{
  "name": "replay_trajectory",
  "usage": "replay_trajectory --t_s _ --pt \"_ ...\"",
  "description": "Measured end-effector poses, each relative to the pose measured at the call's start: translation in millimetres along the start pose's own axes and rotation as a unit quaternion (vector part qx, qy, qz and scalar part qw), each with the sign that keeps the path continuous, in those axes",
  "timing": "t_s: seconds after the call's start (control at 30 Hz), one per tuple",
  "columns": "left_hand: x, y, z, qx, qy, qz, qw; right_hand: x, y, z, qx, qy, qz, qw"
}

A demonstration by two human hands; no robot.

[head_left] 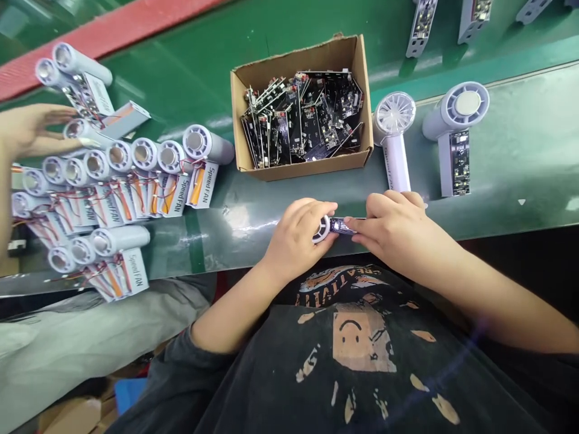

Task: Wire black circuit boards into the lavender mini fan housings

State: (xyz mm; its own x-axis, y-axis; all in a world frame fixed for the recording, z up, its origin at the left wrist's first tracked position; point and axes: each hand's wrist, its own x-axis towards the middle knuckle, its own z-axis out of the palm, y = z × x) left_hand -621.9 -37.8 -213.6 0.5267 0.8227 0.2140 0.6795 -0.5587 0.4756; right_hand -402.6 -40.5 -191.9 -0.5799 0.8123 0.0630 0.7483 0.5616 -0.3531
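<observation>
Close to the bench's front edge, my left hand (296, 238) is wrapped round the head of a handheld fan (322, 229); part of its round grille shows between thumb and fingers. My right hand (393, 229) grips the handle end of the same fan, fingers over a dark circuit board (342, 226) set in the handle. Most of the handle is hidden under that hand. Beyond my hands stands a cardboard box (303, 173) filled with loose black circuit boards (310, 120).
Rows of part-built fans (145, 154) with wires and orange strips lie at left, where a co-worker's hand (40, 129) touches one. At right lie a fan with a clear grille (395, 114) and one with an exposed board (460, 163). Further parts (423, 27) sit behind.
</observation>
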Motion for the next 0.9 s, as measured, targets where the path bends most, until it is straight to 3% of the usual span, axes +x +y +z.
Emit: replay_trajectory --t_s 0.13,0.57,0.77,0.9 --pt "-0.9 -1.5 -1.1 -0.002 -0.012 -0.003 1.0 -0.3 2.9 1.0 0.033 -0.015 -0.002 0.999" --pt "3.3 8.0 -2.5 0.028 -0.041 -0.008 0.999 -7.8 0.1 14.9 0.048 0.026 0.019 0.998" --pt "7.2 10.5 -4.7 0.039 -0.075 0.01 0.996 -15.0 -1.0 29.4 0.085 0.069 0.073 0.991" --pt "9.2 10.8 -5.5 0.035 -0.065 0.009 0.997 -29.4 8.7 27.7 0.149 0.09 0.091 0.981"
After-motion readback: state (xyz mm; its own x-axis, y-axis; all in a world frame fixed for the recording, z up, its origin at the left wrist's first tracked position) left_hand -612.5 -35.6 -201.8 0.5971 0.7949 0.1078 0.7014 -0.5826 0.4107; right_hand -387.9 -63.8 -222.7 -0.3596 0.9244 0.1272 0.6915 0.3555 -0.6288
